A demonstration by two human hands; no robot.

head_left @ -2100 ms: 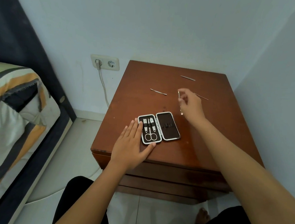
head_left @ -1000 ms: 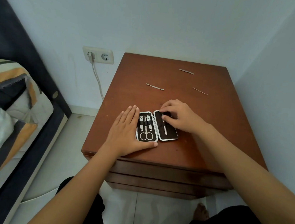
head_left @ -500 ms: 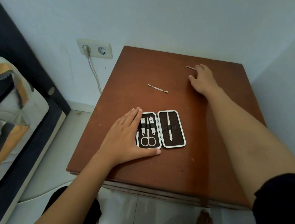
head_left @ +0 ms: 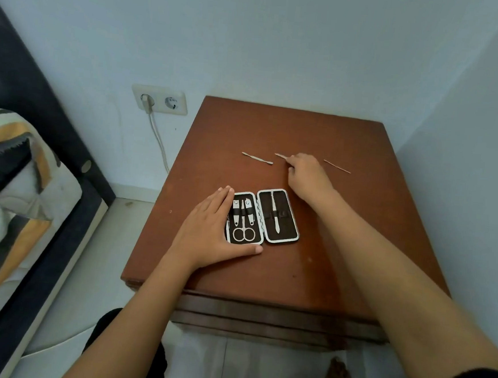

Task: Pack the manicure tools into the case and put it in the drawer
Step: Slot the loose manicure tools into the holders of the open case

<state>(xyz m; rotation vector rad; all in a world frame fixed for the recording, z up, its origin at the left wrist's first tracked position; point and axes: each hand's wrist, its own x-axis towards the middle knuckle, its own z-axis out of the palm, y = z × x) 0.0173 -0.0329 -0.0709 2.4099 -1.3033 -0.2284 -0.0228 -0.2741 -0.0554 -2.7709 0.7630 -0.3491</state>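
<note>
An open black manicure case (head_left: 279, 239) with a white rim lies on the brown nightstand (head_left: 310, 268). Its left half holds scissors (head_left: 243, 231) and two clippers; its right half holds one slim metal tool (head_left: 275, 215) under a strap. My left hand (head_left: 208, 230) lies flat against the case's left edge, thumb along its front. My right hand (head_left: 305, 175) is behind the case, fingers pinched on a thin metal tool (head_left: 280, 156) whose tip sticks out to the left. A double-ended tool (head_left: 257, 158) lies to its left, a thin pin-like tool (head_left: 337, 166) to its right.
The nightstand stands in a corner, walls behind and to the right. Its drawer fronts (head_left: 261, 321) show below the top, shut. A wall socket (head_left: 159, 99) with a plugged cable is at the left, and a bed (head_left: 18, 185) with a striped pillow further left.
My right hand slid a tool into the case's right half, reached to the back of the nightstand, and has come forward holding the thin tool from there. My left hand stayed on the case.
</note>
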